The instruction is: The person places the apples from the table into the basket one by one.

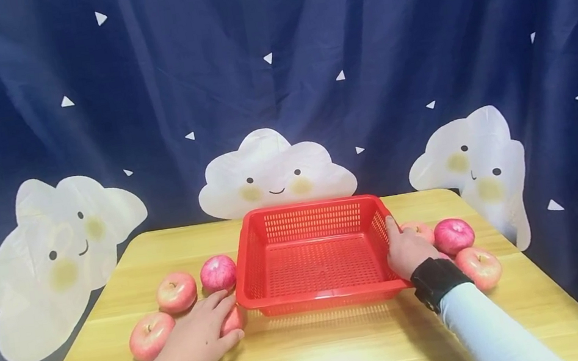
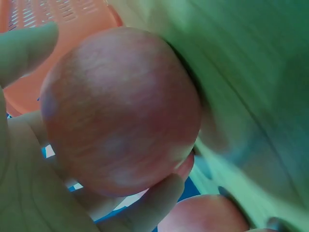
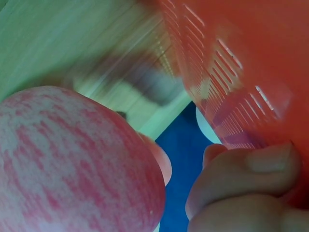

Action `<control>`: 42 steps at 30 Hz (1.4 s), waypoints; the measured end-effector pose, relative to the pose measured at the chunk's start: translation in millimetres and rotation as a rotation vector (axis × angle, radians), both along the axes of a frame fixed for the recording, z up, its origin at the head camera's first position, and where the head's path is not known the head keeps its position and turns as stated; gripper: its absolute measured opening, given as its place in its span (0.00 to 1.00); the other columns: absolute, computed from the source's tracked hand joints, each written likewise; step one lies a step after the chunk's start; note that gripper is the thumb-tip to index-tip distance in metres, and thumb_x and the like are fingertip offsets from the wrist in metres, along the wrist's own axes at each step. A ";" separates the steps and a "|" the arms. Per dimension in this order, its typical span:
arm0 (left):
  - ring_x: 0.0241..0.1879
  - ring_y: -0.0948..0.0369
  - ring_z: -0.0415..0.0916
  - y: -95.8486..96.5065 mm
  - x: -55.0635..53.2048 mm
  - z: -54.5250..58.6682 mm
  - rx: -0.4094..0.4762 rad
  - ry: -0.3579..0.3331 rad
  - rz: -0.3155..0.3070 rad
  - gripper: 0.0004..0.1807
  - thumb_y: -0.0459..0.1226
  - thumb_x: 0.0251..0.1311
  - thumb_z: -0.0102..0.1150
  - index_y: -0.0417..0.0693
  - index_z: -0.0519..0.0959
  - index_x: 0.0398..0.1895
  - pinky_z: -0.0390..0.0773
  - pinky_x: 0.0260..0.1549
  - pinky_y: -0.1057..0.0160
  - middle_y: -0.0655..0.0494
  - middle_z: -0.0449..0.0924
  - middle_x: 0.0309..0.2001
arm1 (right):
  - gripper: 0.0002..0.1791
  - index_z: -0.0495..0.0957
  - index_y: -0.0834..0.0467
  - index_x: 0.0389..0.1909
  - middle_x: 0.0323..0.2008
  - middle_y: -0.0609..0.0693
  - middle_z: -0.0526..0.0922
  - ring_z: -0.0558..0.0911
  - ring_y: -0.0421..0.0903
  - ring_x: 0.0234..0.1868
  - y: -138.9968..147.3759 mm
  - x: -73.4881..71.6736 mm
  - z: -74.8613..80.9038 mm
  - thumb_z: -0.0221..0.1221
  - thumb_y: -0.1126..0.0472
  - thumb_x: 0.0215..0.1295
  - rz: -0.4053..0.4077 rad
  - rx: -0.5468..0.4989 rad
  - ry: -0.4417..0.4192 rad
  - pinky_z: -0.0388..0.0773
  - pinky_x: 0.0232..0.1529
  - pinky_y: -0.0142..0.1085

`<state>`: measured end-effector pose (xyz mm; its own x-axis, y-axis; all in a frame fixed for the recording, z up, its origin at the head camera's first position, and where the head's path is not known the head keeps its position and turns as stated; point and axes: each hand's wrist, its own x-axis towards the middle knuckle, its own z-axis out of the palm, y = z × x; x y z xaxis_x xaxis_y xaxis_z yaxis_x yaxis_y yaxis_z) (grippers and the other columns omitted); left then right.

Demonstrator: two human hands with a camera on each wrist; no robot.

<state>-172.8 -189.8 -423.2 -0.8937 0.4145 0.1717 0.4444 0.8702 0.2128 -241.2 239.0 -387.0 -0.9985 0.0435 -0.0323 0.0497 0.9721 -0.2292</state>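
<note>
The rectangular red plastic basket (image 1: 332, 293), walls slotted, sits mid-frame on a wood-grained bench (image 1: 269, 356), its back rim overlapping the bench's far edge; pale wood stretches before it. The right hand (image 1: 409, 252) grips its right rim. At lower left, the left hand (image 1: 197, 338) curls its fingers round one smooth apple (image 2: 123, 111); three more apples (image 1: 176, 292) lie beside it, at least three at right.
</note>
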 end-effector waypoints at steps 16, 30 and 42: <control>0.59 0.57 0.70 -3.1 -0.9 -18.7 0.052 -0.011 0.022 0.40 0.54 0.58 0.70 0.58 0.69 0.74 0.80 0.53 0.47 0.58 0.70 0.64 | 0.43 0.44 0.61 0.80 0.53 0.72 0.74 0.81 0.61 0.41 -1.8 1.7 1.7 0.56 0.58 0.72 -0.021 -0.041 -0.045 0.82 0.32 0.48; 0.56 0.55 0.71 3.5 0.9 -18.6 0.043 -0.025 0.092 0.39 0.57 0.59 0.67 0.59 0.69 0.73 0.82 0.49 0.47 0.56 0.70 0.61 | 0.45 0.43 0.59 0.81 0.55 0.70 0.73 0.81 0.62 0.43 -1.6 3.0 1.4 0.58 0.56 0.72 -0.023 -0.089 -0.088 0.84 0.32 0.48; 0.50 0.61 0.73 2.2 -2.1 -6.0 -0.001 -0.025 0.052 0.40 0.52 0.54 0.70 0.59 0.70 0.72 0.82 0.47 0.52 0.59 0.71 0.59 | 0.44 0.44 0.62 0.80 0.54 0.73 0.74 0.82 0.63 0.42 -2.3 3.3 4.3 0.58 0.58 0.71 0.000 -0.058 -0.049 0.85 0.36 0.55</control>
